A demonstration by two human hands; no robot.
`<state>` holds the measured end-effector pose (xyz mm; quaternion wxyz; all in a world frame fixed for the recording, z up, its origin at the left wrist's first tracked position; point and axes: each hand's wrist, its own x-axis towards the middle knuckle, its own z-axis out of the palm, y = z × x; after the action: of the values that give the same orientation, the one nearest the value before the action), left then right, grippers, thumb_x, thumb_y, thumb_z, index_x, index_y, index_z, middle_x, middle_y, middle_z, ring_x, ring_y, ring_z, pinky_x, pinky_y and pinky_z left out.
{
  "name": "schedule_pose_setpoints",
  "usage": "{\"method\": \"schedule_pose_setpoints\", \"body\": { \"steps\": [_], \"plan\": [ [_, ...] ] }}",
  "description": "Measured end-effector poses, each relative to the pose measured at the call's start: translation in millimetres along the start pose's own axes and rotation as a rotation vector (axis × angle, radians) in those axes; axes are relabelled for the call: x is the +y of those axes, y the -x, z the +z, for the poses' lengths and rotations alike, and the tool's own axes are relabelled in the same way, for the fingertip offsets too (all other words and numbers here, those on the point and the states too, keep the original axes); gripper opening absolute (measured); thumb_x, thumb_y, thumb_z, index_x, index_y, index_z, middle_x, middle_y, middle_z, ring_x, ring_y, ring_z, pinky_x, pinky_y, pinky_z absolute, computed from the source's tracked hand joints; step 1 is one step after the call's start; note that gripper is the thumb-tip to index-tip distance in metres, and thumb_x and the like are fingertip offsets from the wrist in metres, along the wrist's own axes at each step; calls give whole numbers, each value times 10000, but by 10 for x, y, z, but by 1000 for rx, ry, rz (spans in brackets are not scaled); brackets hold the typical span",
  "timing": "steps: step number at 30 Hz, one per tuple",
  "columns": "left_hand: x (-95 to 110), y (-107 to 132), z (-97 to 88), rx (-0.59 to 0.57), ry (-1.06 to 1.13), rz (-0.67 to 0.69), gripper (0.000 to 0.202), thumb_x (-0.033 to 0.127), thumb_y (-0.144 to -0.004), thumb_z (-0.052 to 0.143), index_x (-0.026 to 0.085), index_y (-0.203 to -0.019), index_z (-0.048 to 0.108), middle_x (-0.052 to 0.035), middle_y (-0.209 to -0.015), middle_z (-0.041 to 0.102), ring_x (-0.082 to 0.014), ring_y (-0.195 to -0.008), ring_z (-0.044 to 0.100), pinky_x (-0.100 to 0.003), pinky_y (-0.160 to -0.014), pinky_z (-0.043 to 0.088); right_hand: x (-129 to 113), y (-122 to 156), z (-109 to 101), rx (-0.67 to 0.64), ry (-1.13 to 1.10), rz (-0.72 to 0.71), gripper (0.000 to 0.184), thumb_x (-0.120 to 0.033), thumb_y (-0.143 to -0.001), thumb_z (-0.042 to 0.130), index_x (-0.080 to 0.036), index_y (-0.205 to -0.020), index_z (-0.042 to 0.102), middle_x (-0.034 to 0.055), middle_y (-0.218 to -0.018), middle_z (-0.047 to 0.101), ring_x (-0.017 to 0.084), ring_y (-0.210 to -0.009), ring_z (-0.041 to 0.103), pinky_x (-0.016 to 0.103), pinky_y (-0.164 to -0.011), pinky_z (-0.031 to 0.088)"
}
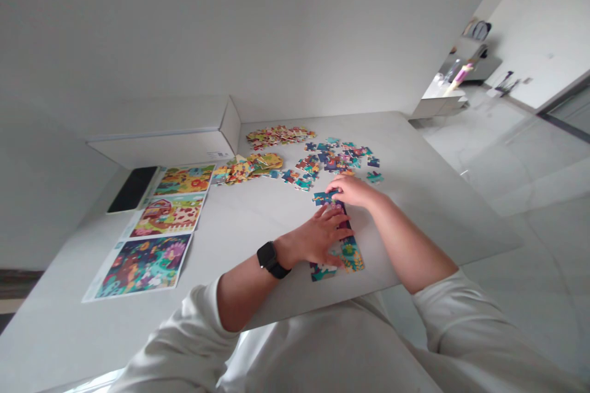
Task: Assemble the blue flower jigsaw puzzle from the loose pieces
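Observation:
Several joined jigsaw pieces form a partly built puzzle point(353, 253) near the table's front edge. My left hand point(322, 234) lies flat over its middle, fingers spread, hiding part of the picture. At the far end, my right hand point(349, 189) has its fingers bent and pressed at a blue puzzle piece point(320, 198). Beyond that hand lie scattered blue and purple puzzle pieces point(329, 159). The printed reference sheet point(150, 261) at the left carries three pictures; the nearest one has similar dark blue and purple colours.
Against the wall stands a white box point(161, 144). A black phone point(133, 189) rests beside the sheet's upper end. Yellow puzzle pieces point(249, 167) and a red-and-yellow pile of pieces point(279, 136) lie at the back of the white table point(249, 245).

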<state>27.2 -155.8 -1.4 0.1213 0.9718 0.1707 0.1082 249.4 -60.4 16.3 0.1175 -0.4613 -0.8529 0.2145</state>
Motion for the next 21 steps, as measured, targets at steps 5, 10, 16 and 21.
{"method": "schedule_pose_setpoints", "body": {
  "steps": [5,10,16,21],
  "plan": [
    [-3,-82,67,27,15,-1,860,785,-846,781,289,-1539,665,-171,-1648,560,-462,-1560,446,-661,-1343,259,34,25,-53,4,16,21,294,-82,-868,777,-260,-1081,876,61,-1066,789,213,-942,686,317,-894,507],
    [42,-128,130,43,28,-15,894,814,-863,749,259,-1557,650,-184,-1647,560,-451,-1572,442,-650,-1358,247,60,37,-65,19,15,13,278,-89,-887,732,-256,-1050,883,55,-1032,797,204,-896,686,313,-875,505],
    [-150,-102,-88,201,206,-86,519,625,-1027,668,277,-1405,738,-140,-1520,678,-349,-1433,613,-550,-1274,434,96,23,-82,79,43,-14,209,-145,-979,684,-237,-1027,865,62,-1043,809,217,-975,714,319,-912,505],
    [-671,93,-377,454,352,-295,413,559,-1098,575,239,-1272,769,-121,-1292,784,-272,-1235,728,-453,-1124,571,150,-2,-78,140,99,41,156,-145,-988,706,-222,-1015,839,71,-1052,814,225,-999,719,320,-897,504]
  ]
}}
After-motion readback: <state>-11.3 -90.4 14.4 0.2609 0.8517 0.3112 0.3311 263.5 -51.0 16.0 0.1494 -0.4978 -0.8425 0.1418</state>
